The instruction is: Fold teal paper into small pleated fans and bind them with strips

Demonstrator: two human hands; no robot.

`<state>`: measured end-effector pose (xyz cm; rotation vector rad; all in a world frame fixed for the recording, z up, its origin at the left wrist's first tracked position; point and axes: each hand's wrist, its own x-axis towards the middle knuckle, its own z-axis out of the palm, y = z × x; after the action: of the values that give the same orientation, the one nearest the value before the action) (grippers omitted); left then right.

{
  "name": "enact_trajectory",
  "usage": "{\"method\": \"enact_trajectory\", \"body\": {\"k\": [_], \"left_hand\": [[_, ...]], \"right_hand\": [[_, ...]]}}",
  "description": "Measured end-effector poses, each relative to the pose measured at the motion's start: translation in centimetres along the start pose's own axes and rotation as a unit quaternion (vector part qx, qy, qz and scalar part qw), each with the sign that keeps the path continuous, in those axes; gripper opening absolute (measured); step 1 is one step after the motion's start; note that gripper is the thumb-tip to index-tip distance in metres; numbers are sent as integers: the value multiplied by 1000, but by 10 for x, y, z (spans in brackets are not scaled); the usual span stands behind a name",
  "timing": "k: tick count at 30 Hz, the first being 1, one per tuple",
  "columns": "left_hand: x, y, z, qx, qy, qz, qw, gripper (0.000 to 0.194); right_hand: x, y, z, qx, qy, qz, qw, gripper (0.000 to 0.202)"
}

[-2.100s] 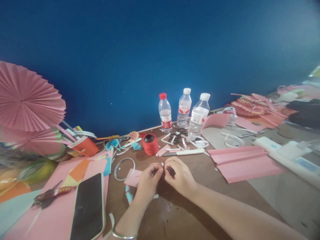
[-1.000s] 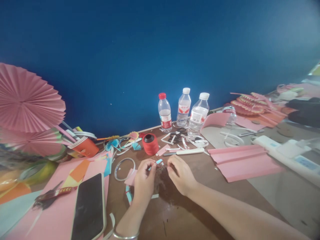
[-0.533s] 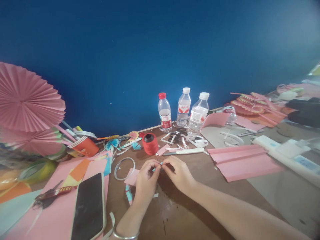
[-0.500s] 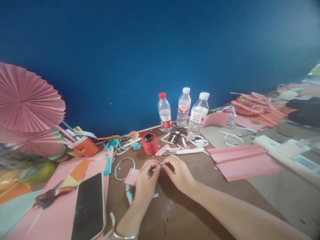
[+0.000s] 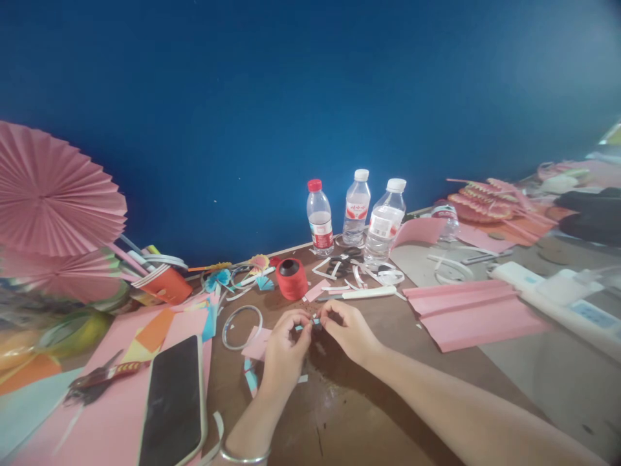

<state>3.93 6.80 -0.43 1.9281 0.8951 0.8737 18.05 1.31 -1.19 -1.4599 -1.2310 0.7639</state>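
Note:
Over the middle of the brown table my left hand [image 5: 287, 343] and my right hand [image 5: 350, 333] meet at their fingertips, both pinched closed. Between them shows a small light-blue piece [image 5: 316, 321], apparently paper, mostly covered by the fingers. It reaches from the left fingertips to the right ones. Beside my left hand lie a pink paper piece [image 5: 257, 344] and a folded blue-and-pink strip [image 5: 250, 375]. A red thread spool [image 5: 292, 279] stands just beyond the hands, near a white-handled cutter [image 5: 369, 293].
Three bottles, one being the red-capped bottle [image 5: 320, 223], stand by the blue wall. On the left are a phone [image 5: 173, 401], pliers [image 5: 104, 377], a tipped paper cup [image 5: 167, 285] and a pink paper fan [image 5: 58, 194]. Pleated pink paper [image 5: 470, 314] and a power strip [image 5: 557, 304] lie right.
My right fingertips have shifted slightly right, away from the left ones, so more of the light-blue piece shows between them. My left hand is almost still.

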Motion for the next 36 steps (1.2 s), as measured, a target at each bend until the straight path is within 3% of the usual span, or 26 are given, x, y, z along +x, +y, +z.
{"method": "enact_trajectory", "body": {"k": [13,19,27,32,36], "left_hand": [[-2,-2,1,18,-26,29,999,9],[-5,4,1,69,-27,14,997,8],[-6,5,1,126,-27,50,990,9],[-4,1,2,120,9,34,992,11],[-3,-3,2,116,50,23,992,11]], "right_hand": [[1,-2,1,-16,15,22,1000,10],[1,-1,3,-42,26,24,998,13],[-2,-3,7,-76,44,36,995,11],[2,2,6,-28,66,52,996,13],[1,3,5,36,40,41,998,12]]}}
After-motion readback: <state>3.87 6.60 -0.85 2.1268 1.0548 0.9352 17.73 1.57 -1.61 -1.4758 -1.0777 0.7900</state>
